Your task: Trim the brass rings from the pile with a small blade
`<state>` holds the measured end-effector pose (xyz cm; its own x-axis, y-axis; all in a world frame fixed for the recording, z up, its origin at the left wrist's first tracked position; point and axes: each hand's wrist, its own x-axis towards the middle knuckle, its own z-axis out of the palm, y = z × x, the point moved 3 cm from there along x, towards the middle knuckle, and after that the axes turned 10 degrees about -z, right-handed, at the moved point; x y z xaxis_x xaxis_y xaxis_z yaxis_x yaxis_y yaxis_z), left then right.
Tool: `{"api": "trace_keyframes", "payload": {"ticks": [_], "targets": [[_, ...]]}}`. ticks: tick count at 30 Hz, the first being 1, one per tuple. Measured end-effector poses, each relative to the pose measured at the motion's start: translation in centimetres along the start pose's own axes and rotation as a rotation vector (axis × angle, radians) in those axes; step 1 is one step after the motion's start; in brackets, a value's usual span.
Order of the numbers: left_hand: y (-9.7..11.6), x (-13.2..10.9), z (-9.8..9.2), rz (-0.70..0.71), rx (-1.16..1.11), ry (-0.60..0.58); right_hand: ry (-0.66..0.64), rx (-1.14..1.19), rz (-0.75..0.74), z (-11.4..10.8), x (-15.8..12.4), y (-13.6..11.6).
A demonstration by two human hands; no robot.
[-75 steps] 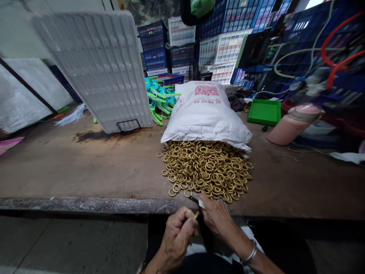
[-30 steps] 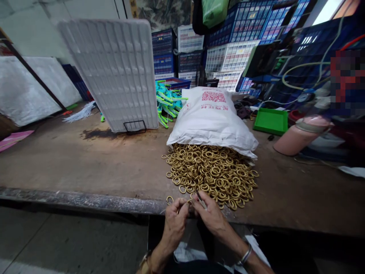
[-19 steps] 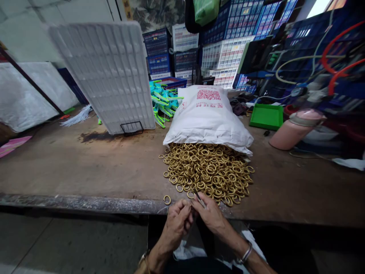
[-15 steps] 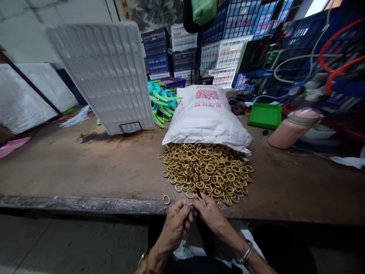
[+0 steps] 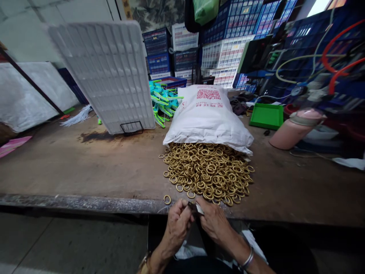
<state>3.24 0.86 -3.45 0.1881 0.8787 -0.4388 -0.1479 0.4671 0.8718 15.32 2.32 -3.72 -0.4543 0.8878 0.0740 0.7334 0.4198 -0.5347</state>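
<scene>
Many gold-coloured rings (image 5: 205, 171) spill from the mouth of a white sack (image 5: 199, 118) onto the brown table (image 5: 71, 167). At the table's front edge my left hand (image 5: 178, 220) is closed in a pinch; what it holds is too small to make out. My right hand (image 5: 213, 220), beside it, is closed around a small tool (image 5: 199, 208) with a pale body and a dark tip. That tip points left, at the fingertips of my left hand. A single ring (image 5: 167, 199) lies just beyond my left hand, apart from the pile.
A tall white ribbed panel (image 5: 108, 80) stands at the back left beside green and turquoise pieces (image 5: 164, 101). On the right are a green tray (image 5: 266, 116) and a pink bottle (image 5: 295, 129). Stacked crates (image 5: 222, 57) fill the background.
The dark tip of the tool has swung down and left, from pointing up to pointing at my left fingertips. My right hand has turned slightly; the view has shifted a little.
</scene>
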Motion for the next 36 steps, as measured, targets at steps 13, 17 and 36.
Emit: {"api": "trace_keyframes", "payload": {"ticks": [13,17,36], "targets": [[-0.2,-4.2,-5.2,-0.119,-0.485,0.02,-0.091,-0.177,-0.094,2.7,3.0,-2.9],[0.0,-4.1,-7.8,-0.065,-0.591,0.091,-0.079,-0.304,-0.099,4.4,4.6,-4.2],[-0.4,-2.1,-6.1,-0.102,-0.361,0.137,0.04,0.01,-0.092,2.4,3.5,-3.1]]}}
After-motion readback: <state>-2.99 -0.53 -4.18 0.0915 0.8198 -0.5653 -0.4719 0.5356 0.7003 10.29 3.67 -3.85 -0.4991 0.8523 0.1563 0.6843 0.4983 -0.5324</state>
